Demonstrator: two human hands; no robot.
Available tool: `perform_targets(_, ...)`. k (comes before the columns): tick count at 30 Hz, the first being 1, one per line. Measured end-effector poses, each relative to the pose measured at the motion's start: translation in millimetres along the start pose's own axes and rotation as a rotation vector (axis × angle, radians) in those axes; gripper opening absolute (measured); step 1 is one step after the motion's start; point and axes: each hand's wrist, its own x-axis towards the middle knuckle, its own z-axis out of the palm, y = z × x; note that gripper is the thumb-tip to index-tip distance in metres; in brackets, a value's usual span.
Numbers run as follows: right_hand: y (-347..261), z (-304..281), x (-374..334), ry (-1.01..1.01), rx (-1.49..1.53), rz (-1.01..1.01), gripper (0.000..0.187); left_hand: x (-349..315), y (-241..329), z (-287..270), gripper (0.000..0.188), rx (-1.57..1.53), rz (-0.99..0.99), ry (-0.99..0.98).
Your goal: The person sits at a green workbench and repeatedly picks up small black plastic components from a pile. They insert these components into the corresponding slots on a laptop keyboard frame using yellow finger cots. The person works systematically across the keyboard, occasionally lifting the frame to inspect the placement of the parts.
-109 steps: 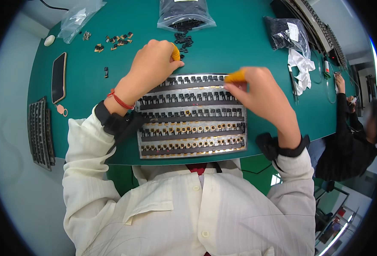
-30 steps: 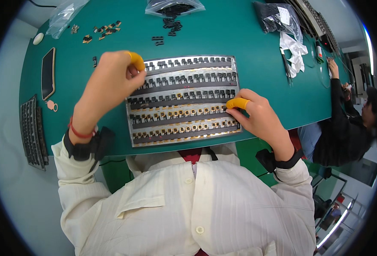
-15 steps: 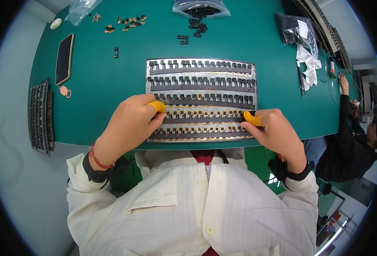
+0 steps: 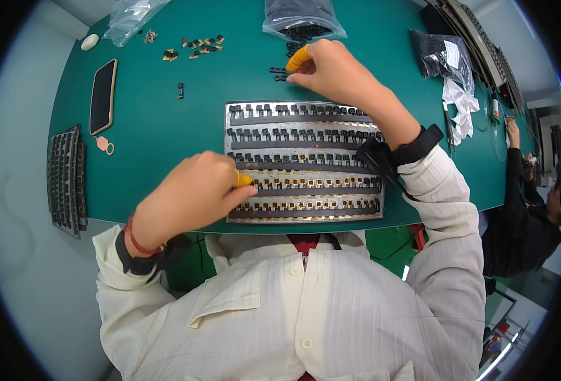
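Note:
A metal tray (image 4: 306,220) lies before me, holding rows of small black parts separated by dark strips. The two nearest rows show gold-coloured squares, while the far rows carry black caps. My left hand (image 4: 191,190) rests at the tray's left side, its yellow-covered finger and thumb pinched together by the fourth row; whatever sits between them is hidden. Beyond the tray's far edge, my right hand (image 4: 344,73) reaches over to loose black pieces (image 4: 278,70). Its thumb and yellow-covered finger close in beside them, and I cannot make out what they pinch.
An open clear bag (image 4: 306,25) of black pieces lies at the back. Left of it are small black-and-gold parts (image 4: 203,46), a phone (image 4: 103,96) and stacked trays (image 4: 66,181). A dark filled bag (image 4: 442,60) and white tissue (image 4: 461,111) lie right, near another person (image 4: 525,219).
My right hand has left the tray's right edge and moved far and leftward to the loose black pieces. My left hand stays at the tray's left side.

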Motion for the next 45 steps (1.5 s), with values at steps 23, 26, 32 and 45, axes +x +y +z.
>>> perform_targets(23, -36, -40, -145, -0.094, -0.05, -0.026, 0.012, 139, -34, -16, 0.02, 0.123, 0.016, 0.509)
perform_targets(26, -36, -28, -173, -0.08, -0.054, 0.033, 0.012, 139, -33, -20, 0.019, 0.131, 0.032, 0.488)
perform_targets(32, -25, -12, -191, 0.023, -0.076, 0.101, 0.015, 85, -5, -20, 0.018, 0.045, 0.094, 0.468)
perform_targets(45, -42, 2, -207, -0.016, -0.169, 0.321, 0.042, 7, 9, 29, 0.014, 0.028, 0.091, 0.301)
